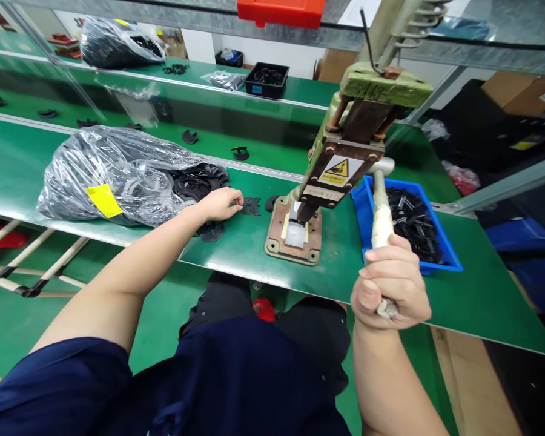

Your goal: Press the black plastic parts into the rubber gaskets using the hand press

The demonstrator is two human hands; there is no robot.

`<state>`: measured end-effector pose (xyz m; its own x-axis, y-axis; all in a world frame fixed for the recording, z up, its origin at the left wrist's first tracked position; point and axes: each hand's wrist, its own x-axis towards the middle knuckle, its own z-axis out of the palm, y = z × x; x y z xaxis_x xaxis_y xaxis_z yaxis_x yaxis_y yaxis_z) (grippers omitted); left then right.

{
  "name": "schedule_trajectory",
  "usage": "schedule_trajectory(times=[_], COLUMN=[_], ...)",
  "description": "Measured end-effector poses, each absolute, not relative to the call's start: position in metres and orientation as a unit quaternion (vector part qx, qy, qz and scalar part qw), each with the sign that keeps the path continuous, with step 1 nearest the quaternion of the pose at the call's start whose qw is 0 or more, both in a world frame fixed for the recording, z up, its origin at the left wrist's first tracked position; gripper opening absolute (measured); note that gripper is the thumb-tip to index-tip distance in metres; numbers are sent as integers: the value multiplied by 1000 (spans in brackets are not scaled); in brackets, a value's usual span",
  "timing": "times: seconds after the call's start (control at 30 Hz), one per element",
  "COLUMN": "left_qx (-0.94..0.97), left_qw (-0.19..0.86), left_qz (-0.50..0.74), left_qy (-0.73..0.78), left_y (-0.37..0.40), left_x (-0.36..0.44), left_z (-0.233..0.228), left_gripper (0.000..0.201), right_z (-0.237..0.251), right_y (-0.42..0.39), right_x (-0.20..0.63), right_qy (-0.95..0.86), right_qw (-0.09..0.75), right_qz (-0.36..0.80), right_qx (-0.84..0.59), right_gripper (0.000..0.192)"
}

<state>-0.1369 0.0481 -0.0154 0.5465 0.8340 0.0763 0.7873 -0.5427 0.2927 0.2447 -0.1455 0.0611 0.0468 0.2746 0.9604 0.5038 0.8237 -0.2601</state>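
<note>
My right hand (391, 284) is wrapped around the pale, taped lever handle (381, 212) of a green hand press (340, 157). Beneath the ram, the press base (281, 233) carries a small whitish block (295, 233). My left hand (222, 204) is closed, fingertips pinched at a small black plastic part (251, 206) on the green table. Another dark curved piece (271, 203) lies between that hand and the base. Just behind my left hand, a clear plastic bag (113, 172) spills black curved parts (197, 181) from its open end.
A blue bin (449, 257) of black parts stands right of the press. Behind the table, a green belt (163, 130) carries several black pieces. Farther back are a black tray (266, 89) and another filled bag (118, 45). A metal shelf beam (186, 24) crosses above.
</note>
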Motion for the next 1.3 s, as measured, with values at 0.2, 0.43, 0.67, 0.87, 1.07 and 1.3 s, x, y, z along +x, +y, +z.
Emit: schedule_trajectory(times=[0.2,0.43,0.67,0.87,1.07,1.3], left_qx=[865,897,908,911,914,867], left_qw=[93,107,85,118,110,186], left_qz=[103,-15,-39,21,73,172], left_qy=[482,428,407,395,382,430], left_y=[68,87,86,74,66,51], left_x=[-98,-44,-62,-82,-83,-80], left_z=[-14,-20,-20,-27,-27,-9], left_gripper=[39,81,62,54,40,37], right_z=[62,65,63,62,63,63], right_y=[-146,-149,-149,-147,-147,-146], right_x=[243,244,245,242,242,242], right_qy=[-688,-699,-693,-684,-693,-688], right_qw=[663,647,652,661,654,655], right_qz=[-84,-92,-90,-93,-94,-101], right_qx=[-284,-291,-296,-293,-288,-296], right_gripper=[21,20,22,27,26,24])
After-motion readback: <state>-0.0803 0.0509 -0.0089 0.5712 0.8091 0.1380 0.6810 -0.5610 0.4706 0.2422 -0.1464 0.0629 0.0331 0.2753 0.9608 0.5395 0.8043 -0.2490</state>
